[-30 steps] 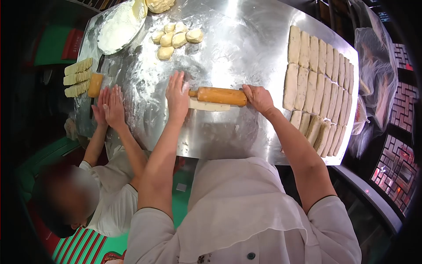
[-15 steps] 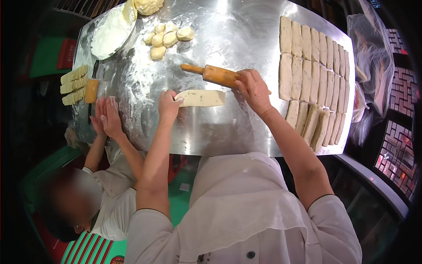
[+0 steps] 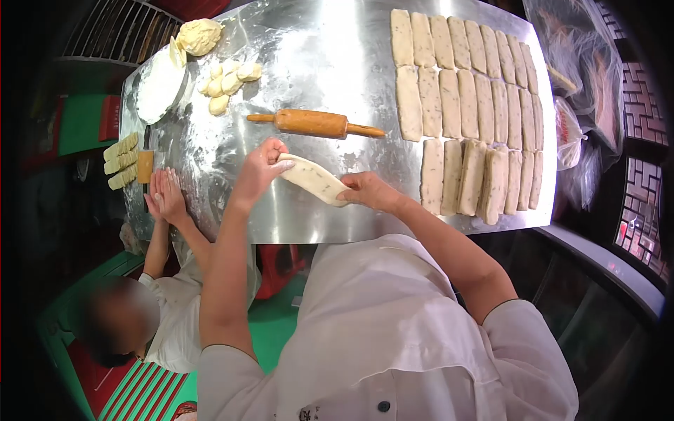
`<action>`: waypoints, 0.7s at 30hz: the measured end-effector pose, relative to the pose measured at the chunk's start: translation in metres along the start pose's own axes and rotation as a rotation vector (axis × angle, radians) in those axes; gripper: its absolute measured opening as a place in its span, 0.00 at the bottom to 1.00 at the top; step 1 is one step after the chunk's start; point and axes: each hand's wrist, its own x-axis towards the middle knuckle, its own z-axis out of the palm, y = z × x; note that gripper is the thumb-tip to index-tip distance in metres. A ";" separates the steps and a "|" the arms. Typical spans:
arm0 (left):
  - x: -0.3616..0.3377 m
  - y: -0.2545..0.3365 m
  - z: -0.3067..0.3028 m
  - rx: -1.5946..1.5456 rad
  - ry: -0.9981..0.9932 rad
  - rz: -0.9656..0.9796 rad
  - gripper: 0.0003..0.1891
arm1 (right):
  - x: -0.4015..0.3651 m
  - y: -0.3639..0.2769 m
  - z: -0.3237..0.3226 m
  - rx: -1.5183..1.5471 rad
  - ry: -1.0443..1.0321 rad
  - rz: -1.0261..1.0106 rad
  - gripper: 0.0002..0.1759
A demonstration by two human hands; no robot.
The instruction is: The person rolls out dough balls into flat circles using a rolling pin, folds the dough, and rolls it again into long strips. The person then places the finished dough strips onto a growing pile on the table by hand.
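Note:
A flat strip of pale, speckled dough (image 3: 313,179) is stretched between my two hands over the steel table. My left hand (image 3: 261,168) pinches its upper left end, and my right hand (image 3: 371,192) pinches the lower right end. Just beyond the strip lies a wooden rolling pin (image 3: 310,123), untouched by either hand. To the right, rows of similar dough strips (image 3: 449,102) lie side by side; a few in the nearest row sit stacked or raised.
Several small dough balls (image 3: 229,84), a tray of flour (image 3: 158,98) and a large dough lump (image 3: 199,36) are at the back left. A co-worker's hands (image 3: 167,196) are pressed together near a second rolling pin (image 3: 144,167) and cut dough pieces (image 3: 121,161).
My right hand has let go of the rolling pin, leaving it on the table, and has taken the strip's right end. The strip now slants downward to the right. The view has shifted.

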 end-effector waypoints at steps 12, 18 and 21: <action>0.123 0.010 0.255 0.188 -0.276 0.008 0.11 | -0.156 0.119 -0.038 0.580 0.470 0.148 0.14; 0.154 0.034 0.310 0.265 -0.262 0.065 0.11 | -0.176 0.115 -0.063 0.706 0.620 0.211 0.12; 0.168 0.035 0.327 0.413 -0.222 0.170 0.13 | -0.179 0.119 -0.062 0.799 0.659 0.192 0.11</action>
